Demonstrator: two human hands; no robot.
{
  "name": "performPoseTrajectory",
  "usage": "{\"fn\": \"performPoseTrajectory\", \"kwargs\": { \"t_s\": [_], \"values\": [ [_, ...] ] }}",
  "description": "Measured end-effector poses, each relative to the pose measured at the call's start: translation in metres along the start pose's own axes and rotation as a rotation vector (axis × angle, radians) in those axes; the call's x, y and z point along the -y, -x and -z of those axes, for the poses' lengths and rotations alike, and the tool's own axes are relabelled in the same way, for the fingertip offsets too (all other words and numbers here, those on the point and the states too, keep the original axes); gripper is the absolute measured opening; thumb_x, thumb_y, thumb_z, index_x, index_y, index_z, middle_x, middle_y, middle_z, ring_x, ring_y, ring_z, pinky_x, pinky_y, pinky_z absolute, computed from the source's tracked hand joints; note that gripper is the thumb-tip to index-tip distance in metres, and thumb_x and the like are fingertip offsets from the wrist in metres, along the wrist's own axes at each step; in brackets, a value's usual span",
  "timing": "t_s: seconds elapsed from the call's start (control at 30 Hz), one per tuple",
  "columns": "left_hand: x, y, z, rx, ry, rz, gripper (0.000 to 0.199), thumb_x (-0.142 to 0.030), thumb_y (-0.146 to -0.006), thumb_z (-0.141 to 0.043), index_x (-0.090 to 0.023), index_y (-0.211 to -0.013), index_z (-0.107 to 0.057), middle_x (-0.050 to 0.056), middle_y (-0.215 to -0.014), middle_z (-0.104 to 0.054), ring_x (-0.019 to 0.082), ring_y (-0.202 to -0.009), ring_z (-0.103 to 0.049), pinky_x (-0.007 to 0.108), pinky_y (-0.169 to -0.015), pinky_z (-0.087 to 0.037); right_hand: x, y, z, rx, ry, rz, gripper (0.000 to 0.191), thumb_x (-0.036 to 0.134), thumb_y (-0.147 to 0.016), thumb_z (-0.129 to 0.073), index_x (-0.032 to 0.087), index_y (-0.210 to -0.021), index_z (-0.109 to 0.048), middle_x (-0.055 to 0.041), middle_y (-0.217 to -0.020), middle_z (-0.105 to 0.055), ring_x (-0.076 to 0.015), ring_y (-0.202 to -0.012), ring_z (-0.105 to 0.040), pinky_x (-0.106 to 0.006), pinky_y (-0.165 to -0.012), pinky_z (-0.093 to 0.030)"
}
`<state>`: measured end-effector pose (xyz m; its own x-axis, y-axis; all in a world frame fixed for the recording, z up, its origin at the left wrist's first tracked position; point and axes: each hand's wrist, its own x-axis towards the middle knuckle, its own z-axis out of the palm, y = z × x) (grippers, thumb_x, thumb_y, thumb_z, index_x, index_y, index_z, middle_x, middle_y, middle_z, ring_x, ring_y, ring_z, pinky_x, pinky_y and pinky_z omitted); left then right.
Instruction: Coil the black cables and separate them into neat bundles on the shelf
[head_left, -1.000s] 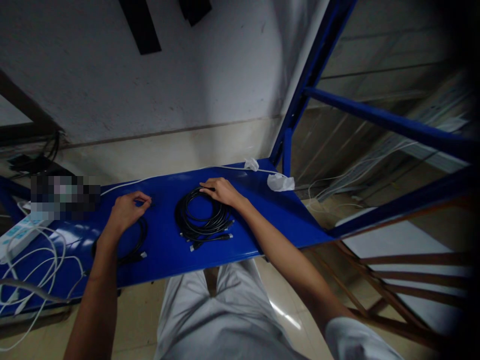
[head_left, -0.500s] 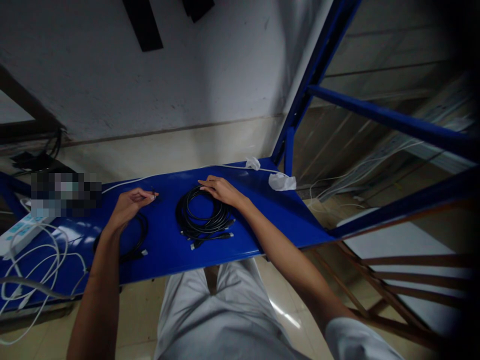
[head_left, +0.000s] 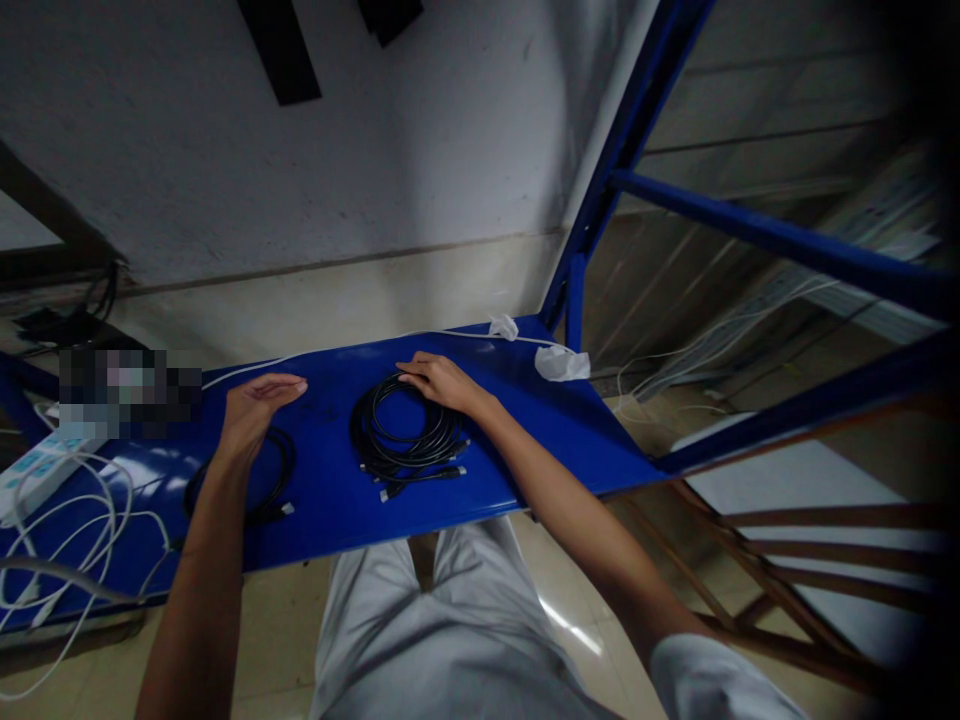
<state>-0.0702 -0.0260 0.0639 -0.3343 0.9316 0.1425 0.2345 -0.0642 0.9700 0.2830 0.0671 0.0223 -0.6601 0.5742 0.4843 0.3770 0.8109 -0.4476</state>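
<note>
Where one hand (head_left: 439,380) rests, the table (head_left: 562,420) bears cables (head_left: 409,460).

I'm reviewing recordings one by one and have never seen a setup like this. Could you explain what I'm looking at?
This is no machine but a person working bare-handed. One camera, worn on the head, looks forward and down, so the forearms reach in from below. On the blue table lie a larger black cable coil, a smaller black cable coil, a white power strip and two white scraps. The right hand touches the larger coil's far edge; how firm its grip is, I can't tell. The left hand is near the smaller coil, with nothing clearly visible in its grip.
</note>
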Motion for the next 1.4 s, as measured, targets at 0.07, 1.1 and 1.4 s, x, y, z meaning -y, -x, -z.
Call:
{"fn": "performPoseTrajectory", "kwargs": {
  "t_s": [0.07, 1.1, 1.4],
  "values": [
    [-0.010, 0.004, -0.013, -0.018, 0.001, -0.077, 0.035, -0.043, -0.071, -0.098, -0.018, -0.092, -0.085, 0.010, -0.101, -0.084, 0.028, -0.101, -0.079, 0.041, -0.102, -0.061, 0.000, -0.001, 0.000, -0.023, -0.042, 0.006, 0.040, 0.033, -0.114, -0.060, 0.012, -0.144, -0.073, -0.0150, -0.112, -0.076, -0.0233, -0.100, -0.071, -0.036, -0.096, -0.054],
    [-0.014, 0.010, -0.148, 0.169, 0.249, -0.073, 0.046, -0.058, -0.091, -0.082, -0.017, -0.112, -0.081, 0.015, -0.121, -0.078, 0.027, -0.106, -0.076, 0.025, -0.060, -0.058, 0.036, -0.009, 0.008, -0.129, -0.956, -0.508, 0.046, 0.063, -0.106, -0.063, 0.017, -0.108, -0.066, 0.0009, -0.085, -0.069, -0.0031, -0.038, -0.041, -0.020, -0.032, -0.032],
    [-0.021, 0.008, -0.137, 0.154, 0.119, -0.297, 0.025, -0.040, -0.092, -0.082, -0.019, -0.105, -0.079, 0.011, -0.110, -0.082, 0.026, -0.105, -0.079, 0.040, -0.100, -0.061, 0.029, -0.006, 0.003, -0.026, -0.763, -0.426, 0.042, 0.056, -0.107, -0.062, 0.016, -0.098, -0.073, 0.0034, -0.068, -0.067, -0.0047, -0.038, -0.042, -0.020, -0.038, -0.029]
  ]
}}
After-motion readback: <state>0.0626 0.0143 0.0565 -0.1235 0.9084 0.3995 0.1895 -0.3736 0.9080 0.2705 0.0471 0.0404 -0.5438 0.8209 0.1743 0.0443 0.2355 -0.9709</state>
